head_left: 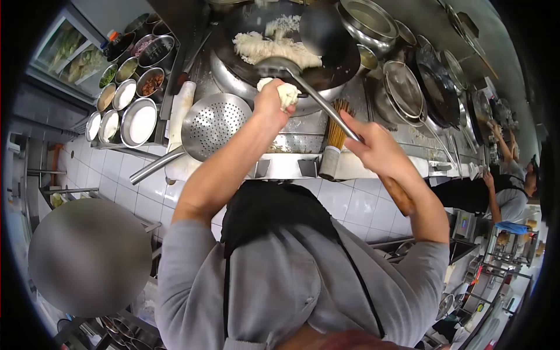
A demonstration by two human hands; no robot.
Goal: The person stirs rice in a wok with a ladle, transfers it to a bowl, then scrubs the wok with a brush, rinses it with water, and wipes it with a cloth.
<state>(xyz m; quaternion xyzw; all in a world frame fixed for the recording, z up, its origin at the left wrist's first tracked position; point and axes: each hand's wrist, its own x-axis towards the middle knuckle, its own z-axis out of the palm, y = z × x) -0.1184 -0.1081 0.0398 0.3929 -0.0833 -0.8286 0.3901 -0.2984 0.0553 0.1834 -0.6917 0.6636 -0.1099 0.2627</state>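
Observation:
My left hand (pixel 273 106) is closed around a pale folded cloth (pixel 287 95) at the near rim of a big dark wok (pixel 344 64); the wok's handle is hidden beneath it. White rice (pixel 274 51) lies across the wok, and some grains appear to be in the air toward its far side. My right hand (pixel 373 146) grips the long metal shaft of a ladle (pixel 315 96), whose wooden end sticks out below the wrist. The ladle's bowl is over the wok's near edge, just beyond the cloth.
A perforated strainer (pixel 216 125) rests left of my left forearm. A bamboo brush (pixel 336 134) stands near my right hand. Several metal ingredient bowls (pixel 140 122) sit at left. Mesh strainers (pixel 403 87) and pans line the right. Another person (pixel 507 181) works at far right.

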